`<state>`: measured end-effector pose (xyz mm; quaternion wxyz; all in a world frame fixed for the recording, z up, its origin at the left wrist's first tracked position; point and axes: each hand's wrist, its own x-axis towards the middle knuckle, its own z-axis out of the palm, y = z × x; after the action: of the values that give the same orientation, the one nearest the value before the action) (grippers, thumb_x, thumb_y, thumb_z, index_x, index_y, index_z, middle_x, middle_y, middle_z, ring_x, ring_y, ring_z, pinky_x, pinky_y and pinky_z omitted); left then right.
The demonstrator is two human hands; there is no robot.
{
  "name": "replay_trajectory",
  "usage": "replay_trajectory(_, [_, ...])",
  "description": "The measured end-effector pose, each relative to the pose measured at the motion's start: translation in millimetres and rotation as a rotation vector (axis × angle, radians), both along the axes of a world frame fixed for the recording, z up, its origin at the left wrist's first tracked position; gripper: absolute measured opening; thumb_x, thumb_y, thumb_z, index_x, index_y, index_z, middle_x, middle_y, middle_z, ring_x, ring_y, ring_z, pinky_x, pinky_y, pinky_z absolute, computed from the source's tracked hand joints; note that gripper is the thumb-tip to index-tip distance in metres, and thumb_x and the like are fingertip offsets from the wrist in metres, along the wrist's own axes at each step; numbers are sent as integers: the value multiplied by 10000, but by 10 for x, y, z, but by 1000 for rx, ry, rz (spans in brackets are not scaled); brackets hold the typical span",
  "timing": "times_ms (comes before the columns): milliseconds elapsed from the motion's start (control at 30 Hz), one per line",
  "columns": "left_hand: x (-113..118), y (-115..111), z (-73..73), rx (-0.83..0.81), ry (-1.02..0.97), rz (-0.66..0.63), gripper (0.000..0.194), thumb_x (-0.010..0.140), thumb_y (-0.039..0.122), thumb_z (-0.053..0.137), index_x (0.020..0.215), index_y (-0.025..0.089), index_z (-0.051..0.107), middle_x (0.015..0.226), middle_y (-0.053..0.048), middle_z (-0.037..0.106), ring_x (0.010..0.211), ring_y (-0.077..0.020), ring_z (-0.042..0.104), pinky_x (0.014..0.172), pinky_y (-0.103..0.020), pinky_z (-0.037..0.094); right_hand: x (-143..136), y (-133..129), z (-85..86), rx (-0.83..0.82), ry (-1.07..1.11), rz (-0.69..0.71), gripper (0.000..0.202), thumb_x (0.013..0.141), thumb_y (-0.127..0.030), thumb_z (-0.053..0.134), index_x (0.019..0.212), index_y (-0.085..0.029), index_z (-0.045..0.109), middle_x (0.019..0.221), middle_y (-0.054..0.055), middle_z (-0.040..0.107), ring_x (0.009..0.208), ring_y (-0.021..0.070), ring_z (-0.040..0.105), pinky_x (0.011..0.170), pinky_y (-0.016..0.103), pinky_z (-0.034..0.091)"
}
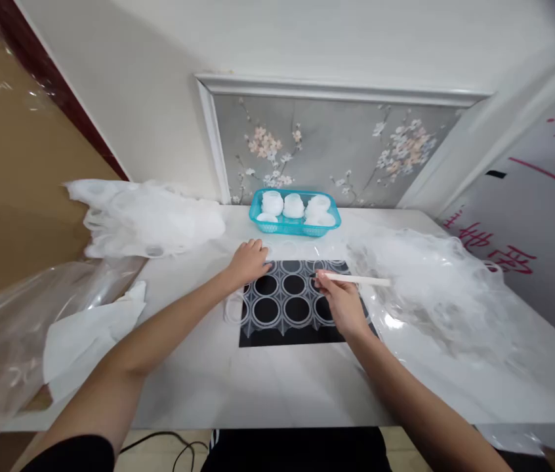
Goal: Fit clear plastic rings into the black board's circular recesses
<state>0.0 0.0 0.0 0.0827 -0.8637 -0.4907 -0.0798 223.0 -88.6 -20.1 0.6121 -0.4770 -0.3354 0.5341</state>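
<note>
A translucent plastic sheet with rows of round rings point(281, 298) lies over a black mat point(302, 337) on the white table. My left hand point(248, 262) rests on the sheet's far left part, thumb stretched out and fingers bent down against it; it grips nothing that I can see. In my right hand point(339, 298) is a slim white pen-like tool point(363, 280), pinched near its thin dark tip. That tip touches or hovers just over the sheet at the far right; I cannot tell which. The tool's shaft points to the right.
Behind the mat stands a blue basket point(294, 229) with stacks of white round pieces point(293, 206). A pile of translucent sheets point(159, 219) lies at the left, a heap of clear ringed scraps point(435, 282) at the right. White paper point(90, 334) lies at the left edge.
</note>
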Motion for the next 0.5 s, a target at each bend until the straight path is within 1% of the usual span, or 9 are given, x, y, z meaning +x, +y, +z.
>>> replay_trajectory(100, [25, 76, -45, -58, 46, 15, 239, 852, 265, 495, 941, 93, 637, 992, -172, 604, 997, -290, 526, 824, -403, 411, -60, -14, 7, 26, 28, 73, 224, 648, -358, 781, 798, -201, 727, 779, 10, 696, 744, 154, 628, 754, 296, 491])
replay_trajectory(167, [0, 111, -45, -90, 59, 32, 216, 848, 207, 470, 932, 100, 638, 996, -165, 616, 998, -273, 538, 827, -386, 412, -93, -23, 4, 42, 28, 92, 211, 643, -350, 786, 780, -202, 726, 783, 9, 698, 763, 158, 636, 799, 310, 497])
replay_trajectory(233, [-73, 158, -22, -116, 59, 77, 197, 841, 189, 466, 899, 118, 641, 981, -144, 628, 978, -251, 555, 818, -361, 420, -114, -29, 4, 32, 60, 106, 209, 632, -345, 796, 760, -196, 724, 786, 13, 697, 771, 159, 644, 823, 315, 506])
replay_trajectory(300, [-198, 211, 25, -136, 44, 155, 172, 832, 199, 484, 855, 132, 641, 938, -120, 638, 926, -228, 577, 786, -330, 433, -125, -28, 18, -10, 131, 133, 224, 621, -342, 806, 764, -192, 719, 784, 19, 694, 785, 172, 661, 827, 322, 523])
replay_trajectory(367, [-361, 244, 93, -139, 18, 263, 171, 836, 212, 487, 832, 125, 634, 902, -111, 637, 879, -212, 589, 756, -313, 443, -131, -15, 42, -58, 208, 167, 234, 623, -338, 807, 780, -195, 710, 774, 22, 689, 804, 188, 675, 814, 327, 544])
replay_trajectory(433, [-523, 238, 172, -113, -17, 374, 215, 868, 221, 451, 872, 86, 618, 922, -122, 623, 883, -207, 588, 759, -316, 445, -135, 13, 69, -75, 267, 195, 223, 640, -330, 798, 795, -204, 699, 765, 19, 685, 824, 189, 680, 799, 312, 559])
replay_trajectory(500, [-632, 182, 250, -60, -59, 447, 273, 906, 233, 398, 968, 46, 586, 990, -152, 599, 923, -224, 579, 778, -341, 448, -144, 56, 95, -86, 321, 206, 205, 651, -320, 790, 797, -216, 690, 758, 11, 686, 816, 171, 680, 759, 273, 569])
